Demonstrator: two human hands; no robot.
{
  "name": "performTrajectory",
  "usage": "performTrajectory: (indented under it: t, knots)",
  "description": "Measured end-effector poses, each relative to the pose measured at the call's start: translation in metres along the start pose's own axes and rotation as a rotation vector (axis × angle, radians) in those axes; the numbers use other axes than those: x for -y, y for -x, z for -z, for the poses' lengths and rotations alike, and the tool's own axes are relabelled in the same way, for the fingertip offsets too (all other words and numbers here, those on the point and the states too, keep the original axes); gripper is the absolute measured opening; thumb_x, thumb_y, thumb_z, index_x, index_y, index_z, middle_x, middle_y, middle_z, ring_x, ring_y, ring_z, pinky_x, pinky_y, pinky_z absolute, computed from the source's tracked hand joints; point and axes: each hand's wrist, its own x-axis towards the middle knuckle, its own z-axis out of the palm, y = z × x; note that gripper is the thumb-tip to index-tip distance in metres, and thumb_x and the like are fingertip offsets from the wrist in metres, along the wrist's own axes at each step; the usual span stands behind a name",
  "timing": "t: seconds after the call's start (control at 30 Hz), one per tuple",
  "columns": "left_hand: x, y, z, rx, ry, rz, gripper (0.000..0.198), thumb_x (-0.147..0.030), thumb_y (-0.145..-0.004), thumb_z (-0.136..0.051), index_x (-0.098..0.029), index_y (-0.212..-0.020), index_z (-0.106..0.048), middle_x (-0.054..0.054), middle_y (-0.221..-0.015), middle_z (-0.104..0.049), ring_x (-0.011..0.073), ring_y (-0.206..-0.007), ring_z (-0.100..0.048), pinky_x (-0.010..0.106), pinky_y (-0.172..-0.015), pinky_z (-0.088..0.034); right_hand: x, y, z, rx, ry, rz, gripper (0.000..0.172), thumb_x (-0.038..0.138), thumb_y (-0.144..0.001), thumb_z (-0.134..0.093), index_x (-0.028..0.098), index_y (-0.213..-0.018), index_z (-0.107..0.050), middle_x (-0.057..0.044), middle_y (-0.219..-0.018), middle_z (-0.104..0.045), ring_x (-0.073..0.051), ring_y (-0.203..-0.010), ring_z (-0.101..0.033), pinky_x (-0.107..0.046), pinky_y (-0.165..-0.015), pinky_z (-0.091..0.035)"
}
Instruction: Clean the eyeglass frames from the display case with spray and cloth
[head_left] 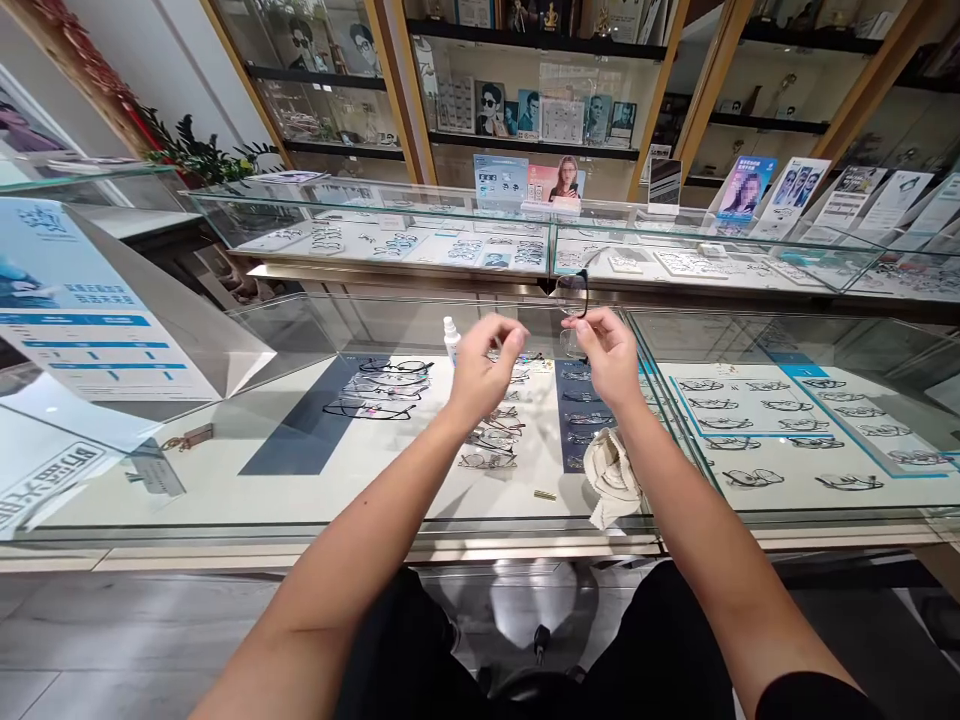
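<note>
My right hand (611,360) pinches a pair of eyeglasses (584,292) with a dark rim, raised above the glass counter. The glasses are seen edge-on, partly covered by the fingers. To their left is my left hand (484,370), its fingers curled and its thumb close to the fingertips. Whatever lies between those fingertips is hidden or too small to name. A crumpled cream cloth (613,478) rests on the counter beside my right forearm. Behind my left hand stands a white bottle (451,340). A small greenish-gold piece (545,494) lies near the front edge.
Inside the glass display counter (285,500) are rows of eyeglass frames (390,385), with more frames (754,478) at right. A large folded sign (97,310) stands at left. Beyond runs a second display case (450,245) with leaflets (742,190) on top, backed by shelves.
</note>
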Motion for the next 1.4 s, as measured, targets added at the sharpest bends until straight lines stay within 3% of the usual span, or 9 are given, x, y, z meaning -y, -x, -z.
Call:
performTrajectory:
  t: [0.1, 0.17, 0.27, 0.5, 0.97, 1.1, 1.2, 1.3, 1.4]
  knots:
    - [0.013, -0.006, 0.006, -0.21, -0.268, -0.187, 0.051, -0.058, -0.099, -0.072, -0.021, -0.134, -0.072, 0.016, -0.134, -0.074, 0.0322, -0.123, -0.067, 0.047, -0.107, -0.053, -0.001, 0.003, -0.002, 0.091, 0.085, 0.0, 0.041, 0.071, -0.097, -0.077, 0.03, -0.095, -0.075, -0.004, -0.104, -0.079, -0.026, -0.105, -0.071, -0.042, -0.105, -0.053]
    - [0.02, -0.007, 0.007, -0.183, -0.392, -0.279, 0.065, -0.056, -0.096, -0.075, -0.024, -0.151, -0.064, 0.018, -0.158, -0.065, 0.037, -0.144, -0.058, 0.054, -0.121, -0.046, 0.0, 0.005, -0.003, 0.148, 0.135, 0.0, 0.041, 0.07, -0.099, -0.075, 0.029, -0.093, -0.075, -0.004, -0.101, -0.077, -0.027, -0.104, -0.068, -0.042, -0.104, -0.051]
    - [0.028, -0.007, 0.006, -0.088, -0.483, -0.367, 0.064, -0.053, -0.099, -0.074, -0.03, -0.158, -0.061, 0.016, -0.17, -0.059, 0.0386, -0.156, -0.051, 0.058, -0.13, -0.037, 0.001, 0.005, -0.002, 0.219, 0.194, 0.001, 0.039, 0.067, -0.1, -0.073, 0.029, -0.091, -0.074, -0.003, -0.096, -0.076, -0.027, -0.1, -0.064, -0.042, -0.101, -0.048]
    - [0.029, -0.005, 0.008, 0.05, -0.519, -0.356, 0.053, -0.051, -0.104, -0.075, -0.029, -0.152, -0.07, 0.015, -0.161, -0.069, 0.0387, -0.149, -0.058, 0.054, -0.123, -0.04, 0.004, 0.003, 0.002, 0.293, 0.272, 0.026, 0.035, 0.058, -0.103, -0.069, 0.028, -0.086, -0.074, -0.002, -0.09, -0.075, -0.027, -0.095, -0.063, -0.042, -0.096, -0.046]
    - [0.031, -0.006, 0.007, 0.053, -0.436, -0.375, 0.049, -0.056, -0.104, -0.076, -0.025, -0.141, -0.077, 0.017, -0.15, -0.076, 0.0366, -0.145, -0.068, 0.05, -0.118, -0.047, 0.007, 0.006, 0.001, 0.227, 0.48, 0.124, 0.022, 0.039, -0.102, -0.067, 0.029, -0.084, -0.074, -0.003, -0.093, -0.081, -0.029, -0.1, -0.066, -0.049, -0.105, -0.044]
    - [0.031, -0.004, 0.008, -0.026, -0.407, -0.366, 0.052, -0.054, -0.101, -0.08, -0.025, -0.144, -0.075, 0.018, -0.15, -0.075, 0.0357, -0.142, -0.07, 0.05, -0.118, -0.049, 0.011, 0.009, 0.003, 0.056, 0.51, 0.24, 0.018, 0.045, -0.103, -0.065, 0.031, -0.105, -0.077, -0.006, -0.123, -0.082, -0.033, -0.123, -0.067, -0.055, -0.119, -0.041]
    - [0.027, -0.004, 0.009, -0.159, -0.401, -0.348, 0.056, -0.056, -0.099, -0.083, -0.024, -0.145, -0.073, 0.017, -0.147, -0.076, 0.0343, -0.138, -0.072, 0.049, -0.116, -0.052, 0.011, 0.01, 0.006, -0.154, 0.487, 0.308, 0.03, 0.041, -0.1, -0.057, 0.03, -0.122, -0.073, -0.011, -0.138, -0.075, -0.036, -0.136, -0.064, -0.058, -0.121, -0.045]
    - [0.023, -0.005, 0.01, -0.282, -0.366, -0.347, 0.058, -0.059, -0.099, -0.082, -0.023, -0.144, -0.073, 0.016, -0.139, -0.078, 0.0317, -0.132, -0.072, 0.048, -0.114, -0.055, 0.005, 0.009, 0.008, -0.257, 0.473, 0.297, 0.045, 0.028, -0.09, -0.053, 0.027, -0.131, -0.071, -0.014, -0.143, -0.07, -0.035, -0.134, -0.066, -0.057, -0.112, -0.053]
    - [0.022, -0.006, 0.01, -0.335, -0.353, -0.319, 0.062, -0.065, -0.099, -0.079, -0.022, -0.144, -0.072, 0.014, -0.135, -0.077, 0.0305, -0.129, -0.071, 0.048, -0.112, -0.057, -0.004, 0.009, 0.007, -0.219, 0.439, 0.277, 0.061, 0.023, -0.087, -0.054, 0.028, -0.147, -0.065, -0.013, -0.149, -0.069, -0.033, -0.121, -0.072, -0.055, -0.105, -0.058]
